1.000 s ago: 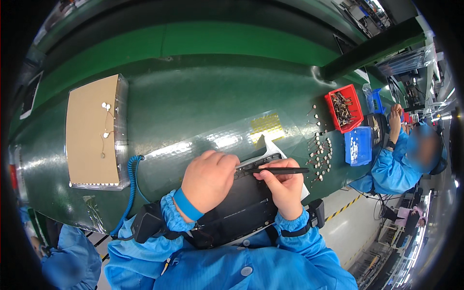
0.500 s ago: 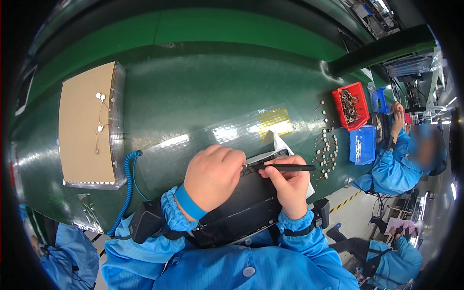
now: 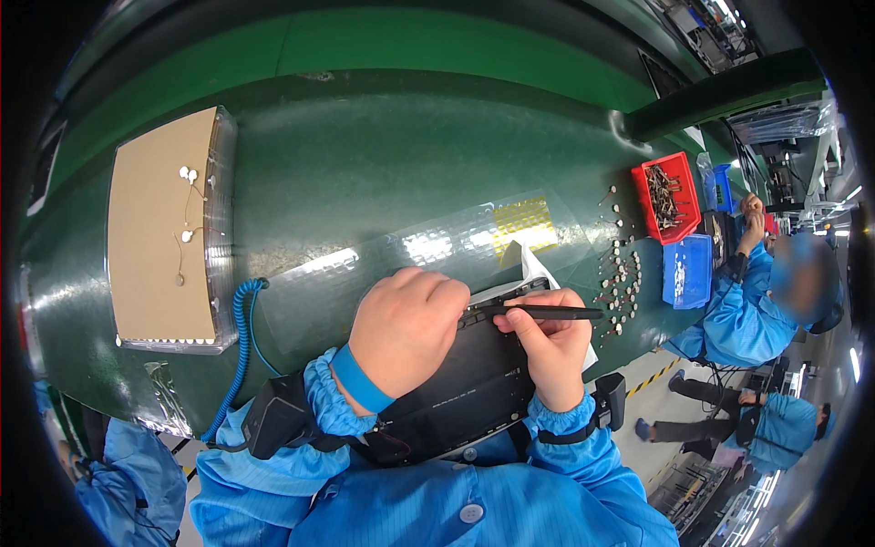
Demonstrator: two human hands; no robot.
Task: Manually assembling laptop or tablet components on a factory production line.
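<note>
My left hand (image 3: 407,319) is closed, thumb and fingertips pinched together at the far edge of a flat black panel (image 3: 469,392) in front of me. Whatever it pinches is hidden. In my right hand (image 3: 556,345) is a slim black pen-shaped tool (image 3: 561,313), gripped between thumb and fingers. Its thin end points left toward my left fingertips, over the panel's edge. A white sheet (image 3: 538,264) sticks up from beneath the panel's far right corner. Beyond lies a clear sheet with small yellow stickers (image 3: 527,225).
Several small round white parts with thin wires (image 3: 620,283) lie at the right, near a red bin (image 3: 690,173) of metal pieces and a blue bin (image 3: 700,296). A cardboard-topped stack (image 3: 159,237) stands left, beside a coiled blue cord (image 3: 241,337). A co-worker (image 3: 761,283) sits at the right.
My hands, the black tool and the panel keep nearly the same place, with the tool slightly farther right. In the lower right background, a person has shifted position.
</note>
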